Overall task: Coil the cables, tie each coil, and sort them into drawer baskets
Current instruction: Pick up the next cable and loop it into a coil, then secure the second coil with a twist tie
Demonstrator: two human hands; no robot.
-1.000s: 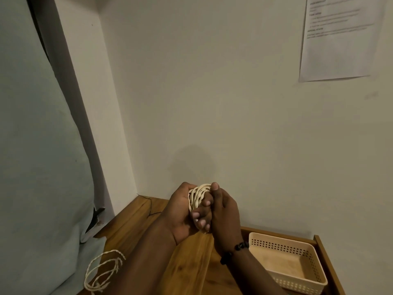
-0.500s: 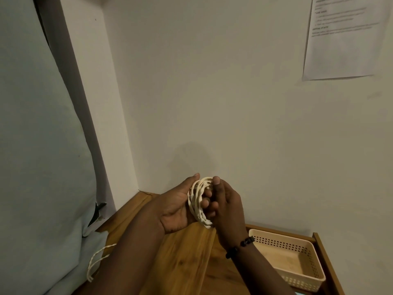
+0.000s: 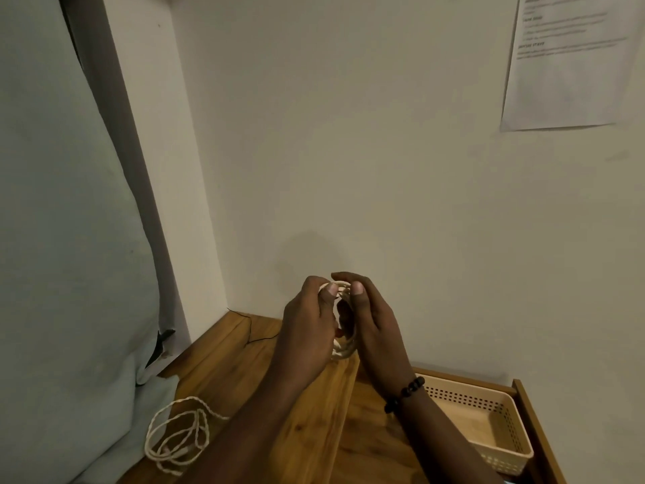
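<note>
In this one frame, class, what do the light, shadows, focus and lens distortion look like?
Head view: dim, warm, even light, no glare; a soft shadow on the wall behind the coil held by the left hand and right hand; the paper sheet's text too blurred to read; wide-angle bending at the edges.

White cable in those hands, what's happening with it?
A person holds a small coil of white twisted cable upright between both hands above the wooden top, left hand and right hand each with a thumb on its upper edge. Loose white cable lies lower left. The beige perforated plastic basket sits in the open drawer.
</note>
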